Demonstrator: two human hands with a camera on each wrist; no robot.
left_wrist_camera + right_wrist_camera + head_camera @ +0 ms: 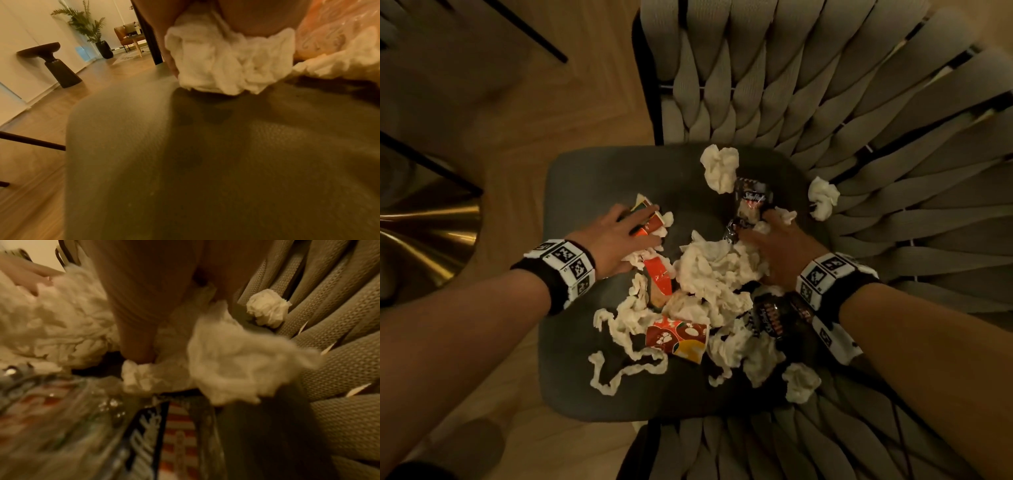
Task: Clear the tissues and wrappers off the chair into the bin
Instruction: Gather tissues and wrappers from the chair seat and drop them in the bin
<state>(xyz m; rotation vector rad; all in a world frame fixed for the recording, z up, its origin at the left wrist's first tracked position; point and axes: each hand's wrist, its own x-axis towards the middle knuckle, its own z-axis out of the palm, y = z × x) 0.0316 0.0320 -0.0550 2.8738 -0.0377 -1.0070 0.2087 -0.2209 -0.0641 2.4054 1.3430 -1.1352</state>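
Observation:
A dark grey chair seat point(585, 178) carries a heap of crumpled white tissues point(709, 270), a red printed wrapper point(674, 337) and dark foil wrappers point(774, 318). My left hand point(650, 226) lies on the heap's left side, fingers over an orange-red wrapper point(649, 226) and bunching a white tissue point(226, 65) beneath them. My right hand point(774, 226) is at the heap's right side, its fingers point(133, 321) curled into a tissue point(236, 363) beside a dark wrapper point(751, 198). Loose tissue balls sit at the back point(719, 168) and against the backrest point(823, 197). No bin is in view.
The chair's woven beige backrest point(825, 85) wraps round the far and right sides. Wooden floor point(517, 120) lies to the left, with a brass table base point(424, 240) and black legs. The left wrist view shows a dark side table point(55, 65) and a potted plant point(86, 24).

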